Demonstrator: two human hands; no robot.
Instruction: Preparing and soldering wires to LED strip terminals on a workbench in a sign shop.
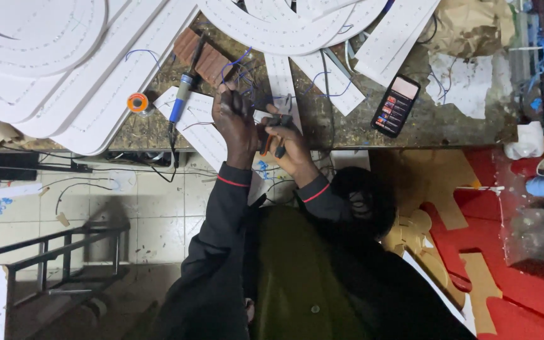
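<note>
Worn and speckled, the table (347, 123) runs across the upper part of my view, its near edge above a pale tiled floor (152, 214) and a dark metal frame (64, 252). White panels (96, 69) with rows of small dots, some curved and some straight, lie over its far side, with thin blue wires (240, 69) looping between them.

My left hand (237, 126) is clenched over a narrow white strip (206, 129) at the table's edge, pinning something small that I cannot make out. My right hand (291, 148) sits just beside it, touching it, and grips a small tool with dark and red handles (272, 135); its head lies between my two hands, right over the strip.

Just left of my left hand a soldering iron with a blue handle (181, 97) leans on a reddish brick (203, 56), its cord dropping over the edge. A small orange spool (138, 102) stands near it. Well to the right of my hands a phone (396, 106) lies face up with its screen lit, and red and tan cut sheets (473, 252) cover the floor on that side.
</note>
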